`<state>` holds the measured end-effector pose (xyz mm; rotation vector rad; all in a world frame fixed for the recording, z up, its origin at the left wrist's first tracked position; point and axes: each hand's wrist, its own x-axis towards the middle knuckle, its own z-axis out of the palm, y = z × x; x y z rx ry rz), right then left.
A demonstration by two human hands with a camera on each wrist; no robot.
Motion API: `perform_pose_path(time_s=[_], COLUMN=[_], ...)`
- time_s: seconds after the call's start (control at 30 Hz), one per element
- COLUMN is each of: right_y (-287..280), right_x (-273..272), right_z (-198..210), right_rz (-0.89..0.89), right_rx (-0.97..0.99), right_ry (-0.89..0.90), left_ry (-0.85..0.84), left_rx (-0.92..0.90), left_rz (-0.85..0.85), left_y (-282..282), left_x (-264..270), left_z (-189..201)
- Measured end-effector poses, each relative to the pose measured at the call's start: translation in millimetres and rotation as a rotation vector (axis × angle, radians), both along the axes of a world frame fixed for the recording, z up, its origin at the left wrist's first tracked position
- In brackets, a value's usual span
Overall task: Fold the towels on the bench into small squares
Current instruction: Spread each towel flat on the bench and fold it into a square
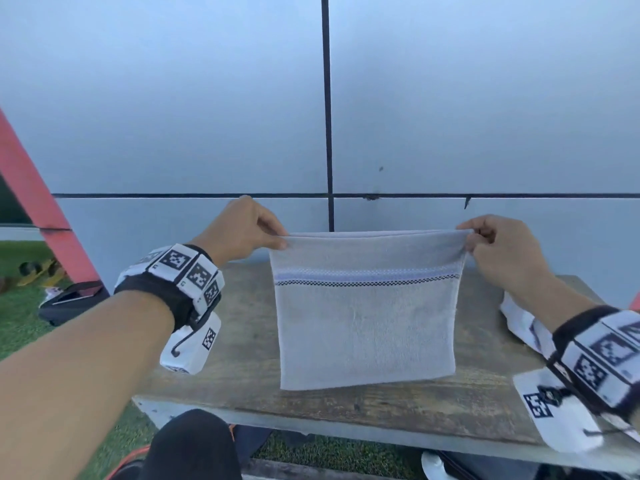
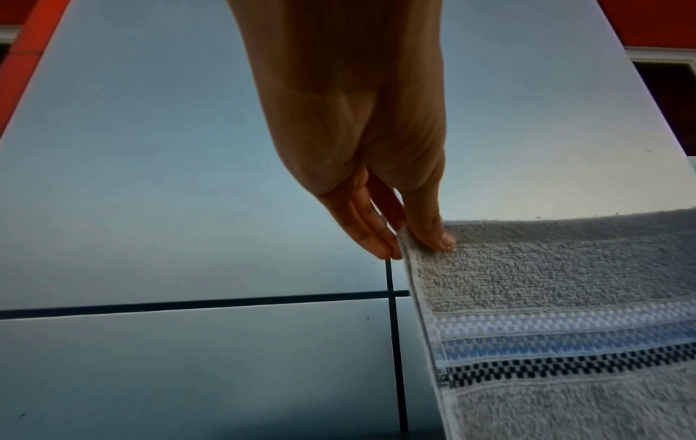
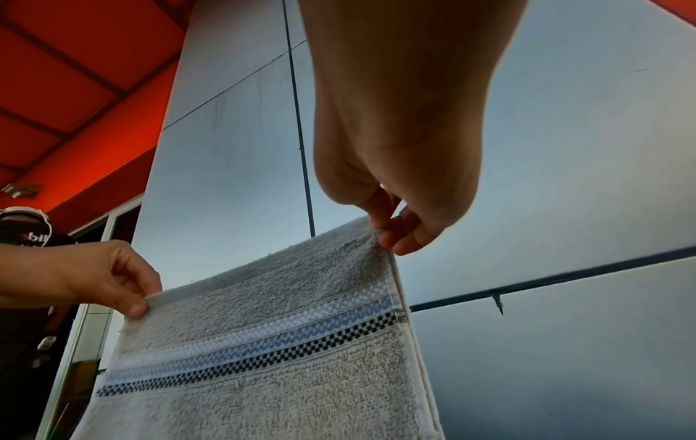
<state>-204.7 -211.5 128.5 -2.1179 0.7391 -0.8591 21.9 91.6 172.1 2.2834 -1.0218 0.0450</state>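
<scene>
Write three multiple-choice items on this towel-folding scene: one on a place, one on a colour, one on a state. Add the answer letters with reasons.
1. Where do the hands hold the grey towel?
A. At its two top corners
B. At its bottom edge
C. At its middle

2. What colour is the lowest woven stripe on the towel?
A. Red
B. Dark, nearly black
C. Green

3. How is the towel?
A. Flat on the bench
B. Rolled into a tube
C. Hanging in the air above the bench

Answers:
1. A: the left hand and right hand each pinch a top corner.
2. B: a dark checked band runs below the white and blue ones.
3. C: it hangs from the hands, its lower edge in front of the bench top.
</scene>
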Motion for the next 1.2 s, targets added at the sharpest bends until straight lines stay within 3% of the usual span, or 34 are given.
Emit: perform_pose_path(time_s=[0.2, 0.37, 0.47, 0.57, 0.63, 0.77, 0.93, 1.1, 1.2], right_y=[-12, -22, -23, -18, -13, 3, 17, 28, 26], right_x=[24, 53, 56, 44, 29, -2, -27, -50, -53], right_z=[32, 61, 62, 41, 16, -46, -100, -99, -97], right_rz=[-0.001, -0.019, -0.014, -0.001, 0.012, 0.150, 0.296, 0.408, 0.393], right_rx=[0.007, 0.068, 0.044, 0.022, -0.004, -0.112, -0.073, 0.082, 0.155], right_ry=[0.034, -0.088, -0.181, -0.153, -0.031, 0.422, 0.884, 1.128, 1.089], left_ry=[-0.118, -0.264, -0.329, -0.256, -0.210, -0.026, 0.260, 0.375, 0.452], left_rx=[-0.033, -0.138, -0.229, -0.250, -0.164, 0.219, 0.596, 0.842, 0.806], left_rz=[0.050, 0.146, 0.169, 0.148, 0.096, 0.004, -0.086, -0.173, -0.198], left_y=[-17, -37, -33, -17, -5, 20, 42, 48, 48], left_x=[14, 31, 29, 22, 14, -10, -42, -65, -64], left_z=[28, 46, 41, 18, -5, -60, -117, -119, -120])
